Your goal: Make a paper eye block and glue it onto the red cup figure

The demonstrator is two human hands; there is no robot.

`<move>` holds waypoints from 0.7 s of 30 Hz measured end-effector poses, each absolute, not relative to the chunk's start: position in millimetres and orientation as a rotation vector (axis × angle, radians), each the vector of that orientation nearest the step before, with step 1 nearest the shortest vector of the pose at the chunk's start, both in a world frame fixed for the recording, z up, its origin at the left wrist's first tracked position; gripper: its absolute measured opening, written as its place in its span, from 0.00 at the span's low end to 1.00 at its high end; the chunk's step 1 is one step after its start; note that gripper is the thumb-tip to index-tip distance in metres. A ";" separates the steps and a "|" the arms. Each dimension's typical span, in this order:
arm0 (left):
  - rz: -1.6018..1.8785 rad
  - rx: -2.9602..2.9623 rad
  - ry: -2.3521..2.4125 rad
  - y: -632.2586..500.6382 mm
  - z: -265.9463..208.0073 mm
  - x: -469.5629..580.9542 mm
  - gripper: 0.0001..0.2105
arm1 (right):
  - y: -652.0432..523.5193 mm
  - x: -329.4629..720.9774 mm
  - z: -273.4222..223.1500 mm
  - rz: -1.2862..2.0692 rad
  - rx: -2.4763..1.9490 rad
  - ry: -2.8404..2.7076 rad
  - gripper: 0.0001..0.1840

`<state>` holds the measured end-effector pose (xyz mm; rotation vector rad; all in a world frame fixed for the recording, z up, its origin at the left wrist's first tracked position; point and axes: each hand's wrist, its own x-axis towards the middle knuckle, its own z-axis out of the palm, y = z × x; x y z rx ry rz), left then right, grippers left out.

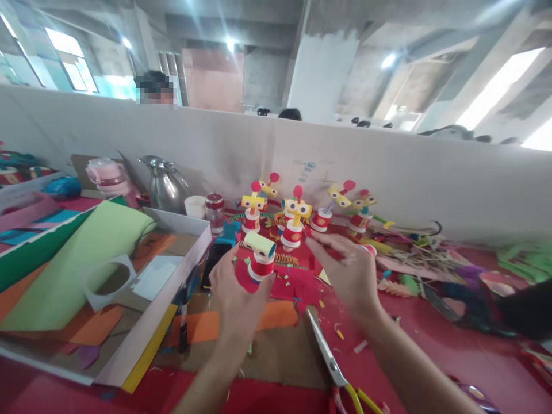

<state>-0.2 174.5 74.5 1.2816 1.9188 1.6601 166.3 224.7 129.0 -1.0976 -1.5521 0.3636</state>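
My left hand [239, 287] is closed around a small paper-cup figure [261, 266]. This figure has a red-and-white cup body, a pale yellow tube head with eyes and blue showing inside the tube's end. To its right, my right hand [345, 267] is raised over the red table, thumb and forefinger close together. A small red piece [307, 232] shows at its fingertips; its exact shape is unclear. Just beyond both hands stands a finished-looking cup figure [293, 233] with a yellow head and a red disc on top. Several similar figures [252, 218] stand behind it.
Open scissors [330, 359] with yellow handles lie near the front, beside cardboard [284, 356] and an orange strip [198, 326]. A white box [202, 244] of coloured paper is at left. Behind stand a metal jug [166, 187], a jar [214, 213] and a white partition [241, 144]. Scraps [422, 247] lie right.
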 end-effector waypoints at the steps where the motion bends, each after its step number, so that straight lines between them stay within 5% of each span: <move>1: 1.621 1.327 1.950 184.3 77.6 -1.9 0.34 | 238.3 167.4 133.9 0.244 -1.031 -1.657 0.07; 9: 1.553 1.349 2.058 223.1 77.5 4.8 0.33 | 307.6 152.4 125.8 -0.109 -0.516 -2.057 0.08; 21: 1.473 1.549 2.011 237.4 89.3 0.8 0.25 | 334.5 152.0 121.8 -0.153 -0.415 -2.102 0.06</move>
